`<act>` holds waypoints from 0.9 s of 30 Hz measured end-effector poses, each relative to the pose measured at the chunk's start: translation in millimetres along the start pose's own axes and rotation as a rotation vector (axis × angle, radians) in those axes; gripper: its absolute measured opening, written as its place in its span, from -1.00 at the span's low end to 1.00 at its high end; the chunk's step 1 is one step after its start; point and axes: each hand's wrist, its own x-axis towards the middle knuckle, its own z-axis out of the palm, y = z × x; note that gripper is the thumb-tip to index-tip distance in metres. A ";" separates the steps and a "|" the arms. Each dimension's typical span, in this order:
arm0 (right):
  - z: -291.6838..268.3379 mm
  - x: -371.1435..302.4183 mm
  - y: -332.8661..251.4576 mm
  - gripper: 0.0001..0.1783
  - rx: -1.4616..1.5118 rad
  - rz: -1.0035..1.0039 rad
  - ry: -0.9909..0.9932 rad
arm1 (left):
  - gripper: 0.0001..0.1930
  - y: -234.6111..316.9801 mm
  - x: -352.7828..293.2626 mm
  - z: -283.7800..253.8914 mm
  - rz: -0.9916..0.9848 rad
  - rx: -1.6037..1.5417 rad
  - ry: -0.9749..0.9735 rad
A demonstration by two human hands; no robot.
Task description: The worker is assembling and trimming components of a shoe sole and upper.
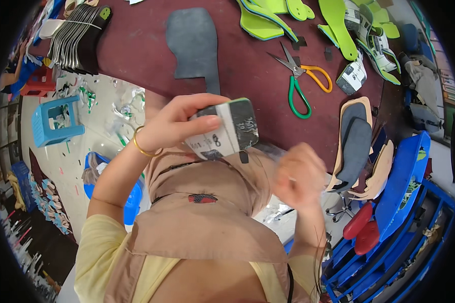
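Observation:
My left hand (174, 121) is closed around a small bundle of flat pieces (231, 129), thumb on top. Its upper side is dark with a white paper strip across it, and a thin green edge shows. The bundle is held tilted above my lap, near the table's front edge. To its right my right hand (301, 174) hangs over my lap, curled and smeared by motion; whether it holds anything is unclear. Scissors (297, 71) with one green and one orange handle lie spread on the maroon table (136, 45). Beyond the left hand lies a dark grey sole-shaped sheet (191, 43).
Lime-green insoles (338, 28) lie at the far right, near another labelled bundle (352, 77). Beige and grey insoles (356, 136) rest on the table's right edge. A banded stack of dark pieces (78, 38) sits far left. A blue stool (58, 121) stands on the littered floor.

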 end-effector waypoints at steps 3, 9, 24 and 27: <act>-26.5 -21.9 3.4 -0.86 0.072 0.229 -0.012 | -0.59 -7.9 -15.3 -12.5 0.115 -0.194 -0.001; -50.0 -90.8 22.9 -0.87 -0.607 0.795 -0.194 | -0.55 -6.5 -4.1 -6.0 0.160 -0.230 -0.096; 24.1 -10.0 6.9 -0.77 0.543 0.370 0.393 | -0.54 -14.7 -4.2 12.8 0.173 -0.256 -0.063; 25.0 -11.6 7.5 -0.91 0.555 0.347 0.323 | -0.54 -17.3 -4.8 11.7 0.185 -0.269 -0.036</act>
